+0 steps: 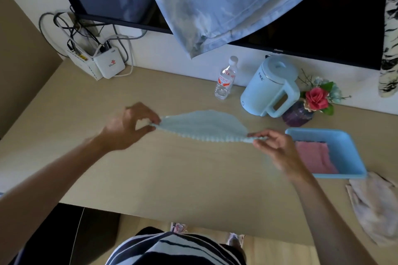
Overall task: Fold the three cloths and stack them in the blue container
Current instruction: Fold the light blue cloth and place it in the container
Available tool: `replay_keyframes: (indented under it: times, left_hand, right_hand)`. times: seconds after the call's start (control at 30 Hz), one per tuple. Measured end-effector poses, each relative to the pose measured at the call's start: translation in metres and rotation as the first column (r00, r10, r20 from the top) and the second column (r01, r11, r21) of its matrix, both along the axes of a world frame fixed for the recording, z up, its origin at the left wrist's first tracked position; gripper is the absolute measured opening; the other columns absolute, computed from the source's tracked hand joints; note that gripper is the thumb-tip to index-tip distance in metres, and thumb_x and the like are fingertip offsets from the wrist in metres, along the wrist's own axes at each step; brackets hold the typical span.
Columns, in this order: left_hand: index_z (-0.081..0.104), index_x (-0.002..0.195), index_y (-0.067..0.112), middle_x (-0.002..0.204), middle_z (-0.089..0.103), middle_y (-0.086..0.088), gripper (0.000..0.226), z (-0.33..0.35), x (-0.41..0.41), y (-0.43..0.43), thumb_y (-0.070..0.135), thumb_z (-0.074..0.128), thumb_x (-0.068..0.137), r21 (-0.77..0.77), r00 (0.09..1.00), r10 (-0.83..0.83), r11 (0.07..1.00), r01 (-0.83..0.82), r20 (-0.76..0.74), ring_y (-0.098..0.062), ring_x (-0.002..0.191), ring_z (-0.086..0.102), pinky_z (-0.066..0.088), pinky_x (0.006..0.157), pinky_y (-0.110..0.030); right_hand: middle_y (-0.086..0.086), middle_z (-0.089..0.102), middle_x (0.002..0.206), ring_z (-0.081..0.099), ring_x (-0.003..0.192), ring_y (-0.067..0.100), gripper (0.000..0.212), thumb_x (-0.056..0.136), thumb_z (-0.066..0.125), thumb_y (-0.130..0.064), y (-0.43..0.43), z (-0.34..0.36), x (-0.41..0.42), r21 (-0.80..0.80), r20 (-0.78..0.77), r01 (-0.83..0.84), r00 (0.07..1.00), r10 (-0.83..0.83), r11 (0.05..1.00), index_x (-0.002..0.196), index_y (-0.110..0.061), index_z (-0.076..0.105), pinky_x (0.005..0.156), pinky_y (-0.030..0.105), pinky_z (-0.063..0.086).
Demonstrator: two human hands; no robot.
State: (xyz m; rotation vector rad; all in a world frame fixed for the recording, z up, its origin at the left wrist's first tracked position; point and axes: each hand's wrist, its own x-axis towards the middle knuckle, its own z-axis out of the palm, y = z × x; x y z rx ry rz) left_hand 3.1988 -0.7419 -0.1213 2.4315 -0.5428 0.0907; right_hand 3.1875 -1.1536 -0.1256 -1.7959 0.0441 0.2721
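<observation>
A light blue cloth [202,126] is stretched above the middle of the beige table [172,168]. My left hand [129,127] pinches its left end and my right hand [275,148] pinches its right end. To the right stands the blue container [349,148], with a folded pink cloth [314,159] lying inside it. A pale cream cloth [374,202] lies crumpled on the table just in front of the container, at the right edge.
At the back of the table stand a water bottle [226,79], a light blue kettle [271,88] and a vase of flowers [310,103]. White router boxes [101,64] with cables sit back left. A screen with a draped fabric [226,2] hangs above.
</observation>
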Motion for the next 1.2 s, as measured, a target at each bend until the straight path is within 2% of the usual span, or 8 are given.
replay_keyframes:
  times: [0.2,0.27,0.37,0.47,0.77,0.9,1.07,1.2]
  left_hand:
    - [0.074,0.096,0.039,0.095,0.071,0.016,0.023,-0.095,-0.052,0.005,0.023,0.079,0.08,0.131,0.942,0.03,0.991,0.015,-0.333,-0.004,0.092,0.065,0.055,0.087,-0.035]
    - [0.066,0.092,0.053,0.096,0.069,0.017,0.03,-0.112,-0.065,0.002,0.027,0.077,0.083,0.172,0.89,0.072,0.985,0.007,-0.45,-0.005,0.093,0.066,0.052,0.089,-0.031]
    - [0.07,0.087,0.047,0.085,0.067,0.03,0.024,-0.124,-0.072,-0.005,0.024,0.075,0.085,0.152,0.835,0.08,0.988,0.004,-0.544,0.01,0.086,0.063,0.044,0.081,-0.018]
    - [0.069,0.076,0.042,0.073,0.067,0.033,0.022,-0.131,-0.065,-0.013,0.023,0.075,0.085,0.105,0.816,0.138,0.99,-0.095,-0.562,0.014,0.077,0.062,0.043,0.071,-0.014]
    - [0.069,0.078,0.019,0.062,0.055,0.002,0.011,-0.158,-0.022,-0.031,0.023,0.073,0.087,0.034,0.737,0.352,0.912,-0.409,-0.577,-0.014,0.057,0.046,0.037,0.057,-0.026]
    - [0.071,0.081,0.009,0.057,0.05,0.001,0.009,-0.171,-0.008,-0.034,0.017,0.073,0.087,0.042,0.728,0.393,0.892,-0.45,-0.561,-0.014,0.053,0.04,0.033,0.057,-0.027]
    - [0.071,0.081,0.008,0.058,0.05,-0.003,0.008,-0.186,0.002,-0.033,0.014,0.073,0.086,0.068,0.711,0.436,0.873,-0.483,-0.552,-0.019,0.055,0.041,0.032,0.055,-0.026]
    - [0.066,0.076,0.017,0.057,0.054,0.001,0.012,-0.192,0.01,-0.038,0.018,0.072,0.086,0.073,0.698,0.443,0.867,-0.492,-0.563,-0.014,0.052,0.046,0.037,0.056,-0.025]
  right_hand:
    - [0.002,0.079,0.094,0.073,0.095,0.021,0.006,0.084,0.076,-0.012,-0.004,-0.094,-0.055,-0.179,-0.259,-0.232,0.949,0.182,0.956,0.09,-0.012,0.075,0.087,0.032,0.051]
    - [0.004,0.078,0.088,0.072,0.086,0.021,0.015,0.079,0.075,-0.026,-0.003,-0.115,-0.07,-0.208,-0.31,-0.244,0.935,0.173,0.947,0.088,-0.014,0.075,0.079,0.031,0.05]
    - [0.011,0.075,0.081,0.065,0.073,0.013,0.009,0.081,0.074,-0.023,-0.002,-0.131,-0.078,-0.233,-0.334,-0.221,0.933,0.135,0.947,0.085,-0.015,0.072,0.068,0.028,0.046]
    - [0.009,0.074,0.08,0.065,0.072,0.012,0.005,0.087,0.073,-0.011,-0.003,-0.135,-0.073,-0.269,-0.33,-0.148,0.942,0.053,0.952,0.088,-0.016,0.072,0.067,0.024,0.046]
    - [-0.007,0.061,0.068,0.055,0.065,0.01,0.008,0.09,0.071,-0.015,-0.001,-0.155,-0.023,-0.339,-0.267,-0.015,0.96,-0.081,0.941,0.084,-0.018,0.066,0.058,0.016,0.04]
    - [0.002,0.056,0.07,0.048,0.064,0.016,0.016,0.09,0.07,-0.018,0.005,-0.166,0.0,-0.357,-0.265,-0.013,0.96,-0.088,0.934,0.076,-0.02,0.063,0.063,0.028,0.036]
    - [0.005,0.057,0.073,0.049,0.067,0.016,0.019,0.088,0.071,-0.019,0.008,-0.179,0.022,-0.433,-0.256,-0.011,0.96,-0.112,0.901,0.092,0.0,0.068,0.066,0.028,0.037]
    - [0.006,0.06,0.077,0.051,0.07,0.017,0.014,0.091,0.069,-0.018,0.008,-0.182,0.031,-0.465,-0.261,-0.021,0.959,-0.114,0.885,0.092,-0.004,0.069,0.066,0.027,0.038]
